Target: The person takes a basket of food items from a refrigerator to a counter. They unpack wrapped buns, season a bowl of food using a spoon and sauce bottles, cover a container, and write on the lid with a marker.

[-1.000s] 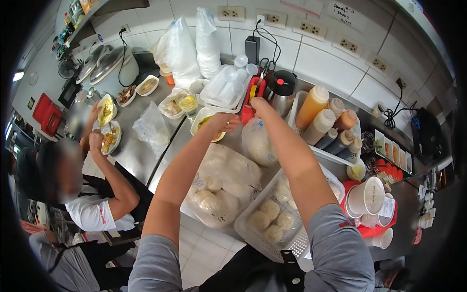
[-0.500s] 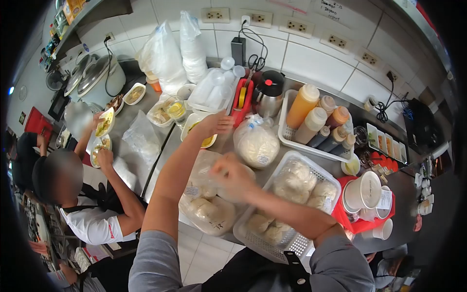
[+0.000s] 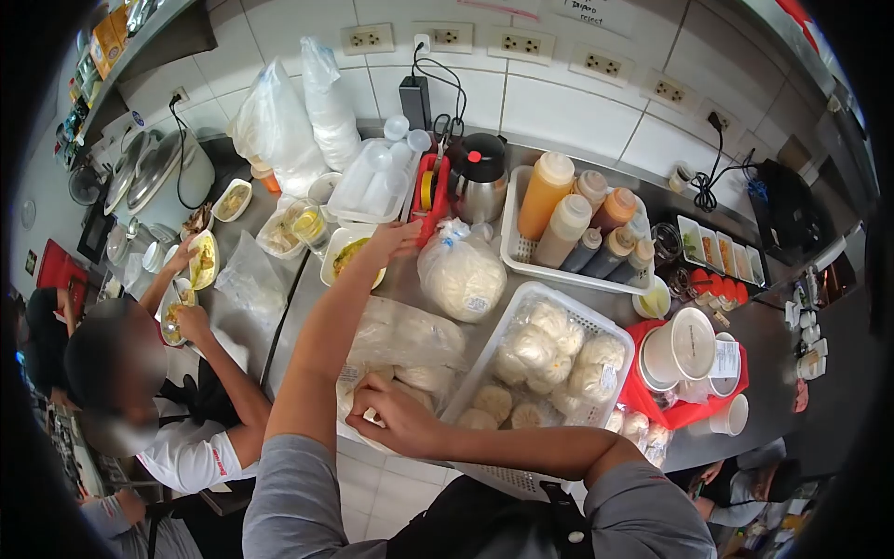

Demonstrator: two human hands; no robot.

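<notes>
My left hand [image 3: 399, 239] reaches over the steel counter with its fingers stretched out. Its fingertips are beside the base of the red tape dispenser [image 3: 431, 207]; I cannot tell if they touch. Just below that wrist sits a white bowl of yellow food [image 3: 343, 252]. Closer to me, my right hand [image 3: 399, 416] is closed, fingers curled over a clear plastic bag of white buns [image 3: 419, 337]. Whatever its fingers pinch is hidden. A tied bag of white food [image 3: 463, 278] lies between the dispenser and a white basket [image 3: 610, 328] holding bagged buns.
Squeeze bottles [image 3: 568, 224] fill a white crate at the back, next to a steel jug [image 3: 481, 186]. Paper tubs [image 3: 678, 345] stand in a red bag at right. A co-worker's hand [image 3: 194, 323] is over a bowl at left. Plastic containers [image 3: 372, 182] sit behind.
My right hand has come down toward me, from above the bag of buns to its near side. My left hand has shifted slightly toward the tape dispenser. The whole view has turned a little.
</notes>
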